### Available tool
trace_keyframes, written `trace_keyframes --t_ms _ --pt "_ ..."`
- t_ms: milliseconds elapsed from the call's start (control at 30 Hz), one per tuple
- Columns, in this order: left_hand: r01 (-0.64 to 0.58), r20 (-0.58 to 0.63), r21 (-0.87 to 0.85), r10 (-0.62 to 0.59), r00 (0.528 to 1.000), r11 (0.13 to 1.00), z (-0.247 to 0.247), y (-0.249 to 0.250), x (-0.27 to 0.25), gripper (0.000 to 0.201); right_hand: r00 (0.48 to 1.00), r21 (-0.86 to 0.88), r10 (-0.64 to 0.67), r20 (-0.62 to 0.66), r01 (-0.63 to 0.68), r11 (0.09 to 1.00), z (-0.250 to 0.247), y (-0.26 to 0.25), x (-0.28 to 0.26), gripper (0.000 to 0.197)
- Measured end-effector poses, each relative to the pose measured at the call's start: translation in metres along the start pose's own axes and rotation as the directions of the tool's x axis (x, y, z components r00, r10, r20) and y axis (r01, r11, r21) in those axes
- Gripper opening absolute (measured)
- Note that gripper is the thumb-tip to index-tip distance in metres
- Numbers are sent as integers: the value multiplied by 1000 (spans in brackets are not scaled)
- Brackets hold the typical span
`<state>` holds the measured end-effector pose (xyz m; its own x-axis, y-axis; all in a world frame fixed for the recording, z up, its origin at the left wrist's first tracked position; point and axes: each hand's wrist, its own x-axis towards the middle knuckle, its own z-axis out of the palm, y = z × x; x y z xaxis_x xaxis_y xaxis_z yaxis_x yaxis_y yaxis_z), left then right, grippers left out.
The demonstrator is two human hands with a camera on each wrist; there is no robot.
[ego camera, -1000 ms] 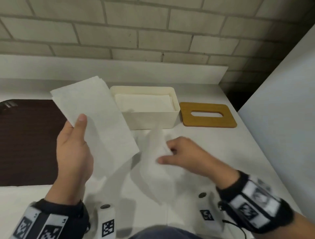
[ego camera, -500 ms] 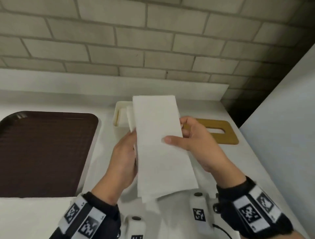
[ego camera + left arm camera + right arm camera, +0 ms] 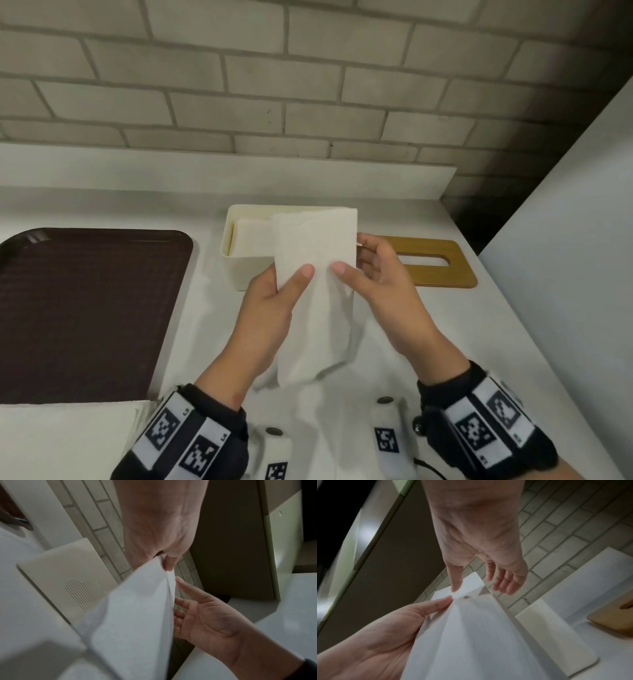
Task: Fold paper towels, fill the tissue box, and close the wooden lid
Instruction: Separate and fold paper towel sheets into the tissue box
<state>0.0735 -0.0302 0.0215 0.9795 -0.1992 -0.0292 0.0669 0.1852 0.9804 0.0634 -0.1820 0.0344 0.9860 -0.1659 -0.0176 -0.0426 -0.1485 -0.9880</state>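
Note:
A folded white paper towel [image 3: 315, 308] hangs upright between both hands, in front of the open cream tissue box [image 3: 236, 270]. My left hand [image 3: 298, 277] pinches it, thumb on the front and fingers hidden behind. My right hand [image 3: 352, 263] touches the towel's front with its thumb tip. Its fingers are straight, behind the right edge. In the right wrist view those fingers [image 3: 505, 584] stand apart from the towel [image 3: 479, 635]. Folded towels [image 3: 251, 236] lie inside the box. The wooden lid [image 3: 445, 277] with its slot lies flat to the right of the box.
A dark brown tray [image 3: 85, 308] lies on the white counter at the left. A stack of flat paper towels [image 3: 68, 438] sits at the near left edge. A white panel [image 3: 565, 274] rises along the right side. A brick wall runs behind the counter.
A second ago my left hand held the sheet up at the left while the right touched paper on the counter. Both hands came together at the box; the towel is now narrower, thumbs side by side.

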Motion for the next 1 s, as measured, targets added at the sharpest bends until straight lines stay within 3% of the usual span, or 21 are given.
trace_keyframes --t_ms 100,300,500,633,733,800,900,1000 --pt "-99 -49 90 104 993 991 2 -1 4 21 1000 232 -14 5 12 973 5 6 3 19" --pt "-272 -247 69 281 927 960 3 -5 10 26 985 390 -156 -74 172 905 9 7 4 15" --pt "-112 -216 60 123 969 992 11 -30 10 34 998 375 -41 -52 58 925 22 36 2 24" --pt "-140 -211 71 152 966 988 12 -24 13 45 994 415 -94 -59 110 903 17 32 4 21" --pt "-135 -209 62 145 967 989 11 -23 15 38 994 444 -110 -6 101 890 15 31 7 27" --pt "-107 -232 24 109 967 994 11 -23 15 29 996 311 -54 72 29 950 15 42 9 36" --pt "-103 -275 -107 70 959 989 5 -15 20 24 985 -114 77 157 -60 992 7 49 16 50" --pt "-154 -317 -127 107 942 980 -11 -2 33 23 987 -143 128 95 -114 983 -9 35 27 44"
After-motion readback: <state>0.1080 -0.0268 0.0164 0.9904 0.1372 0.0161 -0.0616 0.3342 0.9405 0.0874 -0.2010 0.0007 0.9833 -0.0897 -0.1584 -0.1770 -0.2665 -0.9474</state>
